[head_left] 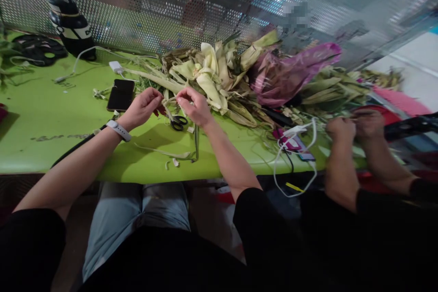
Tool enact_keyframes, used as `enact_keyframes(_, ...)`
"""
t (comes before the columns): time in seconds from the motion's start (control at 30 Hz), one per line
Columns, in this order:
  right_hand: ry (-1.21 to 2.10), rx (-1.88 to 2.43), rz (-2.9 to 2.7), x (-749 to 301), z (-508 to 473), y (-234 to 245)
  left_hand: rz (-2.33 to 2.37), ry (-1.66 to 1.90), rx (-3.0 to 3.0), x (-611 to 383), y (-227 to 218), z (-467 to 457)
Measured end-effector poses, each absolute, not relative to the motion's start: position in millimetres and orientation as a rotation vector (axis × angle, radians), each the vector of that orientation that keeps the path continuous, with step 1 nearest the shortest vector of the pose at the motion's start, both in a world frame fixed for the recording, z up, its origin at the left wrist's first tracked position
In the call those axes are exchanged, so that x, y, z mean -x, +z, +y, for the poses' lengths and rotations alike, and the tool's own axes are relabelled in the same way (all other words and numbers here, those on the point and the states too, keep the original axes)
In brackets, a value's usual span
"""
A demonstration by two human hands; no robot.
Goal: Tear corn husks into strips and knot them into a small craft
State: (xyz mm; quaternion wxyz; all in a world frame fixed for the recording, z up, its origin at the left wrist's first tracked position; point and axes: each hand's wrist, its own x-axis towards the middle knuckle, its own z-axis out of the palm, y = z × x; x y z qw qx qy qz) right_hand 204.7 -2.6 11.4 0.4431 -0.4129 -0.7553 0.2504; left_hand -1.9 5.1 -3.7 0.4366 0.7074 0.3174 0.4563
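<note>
Both hands are raised just above the green table, fingertips facing each other. My left hand (148, 104), wearing a pale watch on its wrist, is closed in a pinch on a thin pale strip of corn husk (169, 100). Fingers of my right hand (196, 106) pinch the same strip near its other side; the exact grip is small and partly hidden. Below them lie black-handled scissors (178, 122). Behind the hands is a heap of dried corn husks (212, 77). Nearer the table edge lies a loose thin husk strip (167, 152) with small scraps around it.
A dark phone (121, 95) and white charger (116, 67) lie left of the hands. A black bottle (71, 25) stands at the back. Right of the heap are a pink plastic bag (290, 73) and white cables (296, 131). A co-worker's hands (356, 124) work at the right.
</note>
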Motion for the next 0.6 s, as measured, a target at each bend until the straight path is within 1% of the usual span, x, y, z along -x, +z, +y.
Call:
enact_keyframes(0.13, 0.632, 0.994, -1.884, -197, -3, 6, 0.802, 1.110, -1.802, -2, -9, 6)
enact_keyframes(0.3, 0.846, 0.994, -1.875, -190, -2, -3, 0.860, 1.079, -1.840, -5, -9, 1)
enact_keyframes(0.6, 1.037, 0.997, -1.781, -185, -2, -7, 0.994, 1.071, -2.077, -2, -7, -4)
